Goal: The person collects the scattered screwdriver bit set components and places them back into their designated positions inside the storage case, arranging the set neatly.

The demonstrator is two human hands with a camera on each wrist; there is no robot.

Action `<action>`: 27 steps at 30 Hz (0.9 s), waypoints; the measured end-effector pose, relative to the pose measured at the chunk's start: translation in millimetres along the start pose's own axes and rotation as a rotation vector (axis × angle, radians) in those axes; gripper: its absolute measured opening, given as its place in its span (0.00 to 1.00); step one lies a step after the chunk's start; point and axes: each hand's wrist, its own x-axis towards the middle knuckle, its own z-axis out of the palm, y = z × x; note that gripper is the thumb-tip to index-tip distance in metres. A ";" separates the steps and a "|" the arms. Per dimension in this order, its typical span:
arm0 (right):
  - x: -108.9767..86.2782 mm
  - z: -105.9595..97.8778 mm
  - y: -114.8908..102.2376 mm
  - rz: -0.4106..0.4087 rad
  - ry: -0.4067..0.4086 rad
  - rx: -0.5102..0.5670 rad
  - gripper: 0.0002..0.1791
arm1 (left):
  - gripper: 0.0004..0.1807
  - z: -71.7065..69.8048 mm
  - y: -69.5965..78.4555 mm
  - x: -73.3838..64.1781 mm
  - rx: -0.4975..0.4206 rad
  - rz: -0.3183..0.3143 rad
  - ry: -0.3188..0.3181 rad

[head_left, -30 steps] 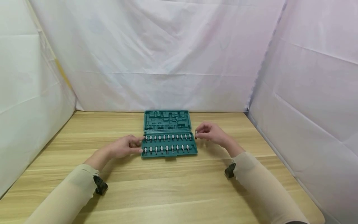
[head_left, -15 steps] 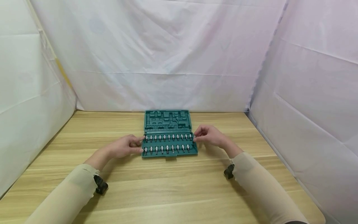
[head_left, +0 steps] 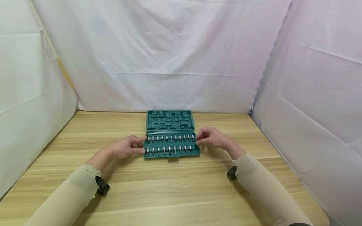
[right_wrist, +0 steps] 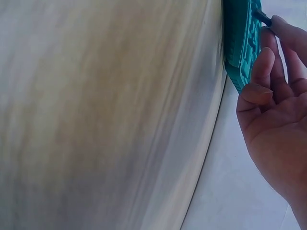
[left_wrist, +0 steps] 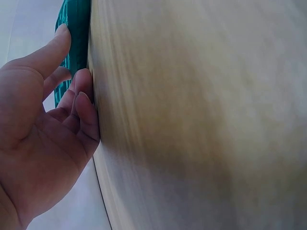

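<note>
A green plastic case (head_left: pixel 162 144) lies opened out on the table, its lid half folded back on the far side. Two rows of silver bit sockets with dark tips fill its near half. My left hand (head_left: pixel 124 148) rests at the case's left edge, thumb and index finger spread apart and touching it, the other fingers loosely bent. At the right edge, my right hand (head_left: pixel 214 138) pinches a small bit socket (right_wrist: pixel 262 18) between thumb and fingers. Its dark end points into the case in the right wrist view; in the head view the fingers mostly hide it.
The wood-grain table (head_left: pixel 169 191) stretches out around the case. White cloth walls (head_left: pixel 169 62) enclose its back and sides. A small black camera is strapped to each sleeve (head_left: pixel 254 172).
My right hand has moved slightly left and down, bringing the bit socket from beside the case to the right end of its rows. My left hand has stayed at the left edge.
</note>
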 end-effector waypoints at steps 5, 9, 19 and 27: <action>-0.9 -0.3 -0.9 -0.007 -0.034 -0.027 0.10 | 0.28 -0.4 -0.2 0.0 -0.004 -0.006 -0.001; -1.7 -1.6 -0.9 -0.002 -0.065 -0.046 0.09 | 0.37 -0.6 0.5 -1.2 0.006 -0.005 0.004; 0.4 -1.8 0.7 0.056 -0.096 -0.093 0.08 | 0.44 -0.6 -0.7 -1.9 0.021 -0.014 0.001; 2.0 0.2 -0.9 0.058 -0.091 -0.144 0.10 | 0.37 -0.2 -0.7 0.4 0.025 0.001 0.003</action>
